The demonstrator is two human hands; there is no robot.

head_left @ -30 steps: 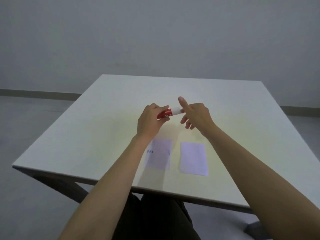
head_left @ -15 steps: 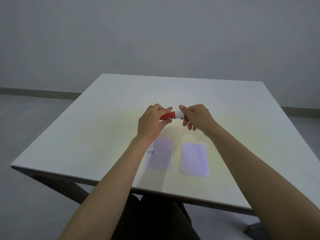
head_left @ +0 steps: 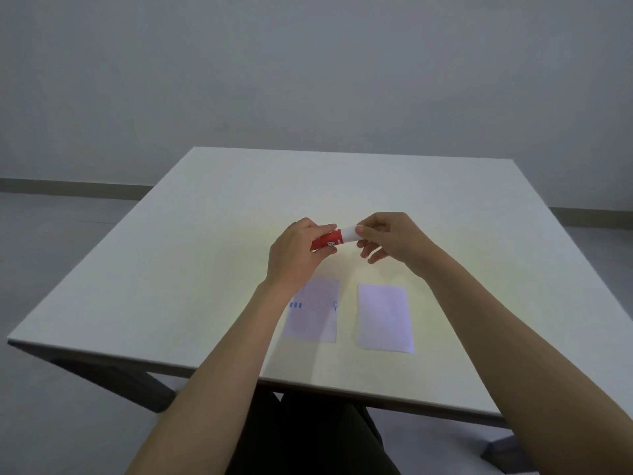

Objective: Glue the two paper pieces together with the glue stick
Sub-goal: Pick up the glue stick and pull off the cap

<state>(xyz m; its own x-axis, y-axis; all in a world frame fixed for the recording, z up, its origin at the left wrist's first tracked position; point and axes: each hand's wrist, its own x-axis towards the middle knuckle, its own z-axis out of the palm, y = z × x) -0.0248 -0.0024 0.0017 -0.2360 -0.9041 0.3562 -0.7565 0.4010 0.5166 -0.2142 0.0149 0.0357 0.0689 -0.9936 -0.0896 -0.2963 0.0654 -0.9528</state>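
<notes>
A red glue stick [head_left: 329, 238] with a white cap [head_left: 348, 233] is held above the table, lying nearly level. My left hand [head_left: 295, 255] grips its red body. My right hand [head_left: 387, 240] pinches the white cap between thumb and fingers; the cap sits on the stick. Two small pale paper pieces lie side by side near the table's front edge: the left paper [head_left: 317, 313] has small blue marks and is partly covered by my left wrist, the right paper [head_left: 384, 317] is plain.
The white table [head_left: 205, 262] has dark legs below, and its front edge runs close to my lap. A grey wall and floor lie behind it.
My right hand has gone from an outstretched finger beside the cap to a closed pinch on it. The stick has stayed almost in place in my left hand.
</notes>
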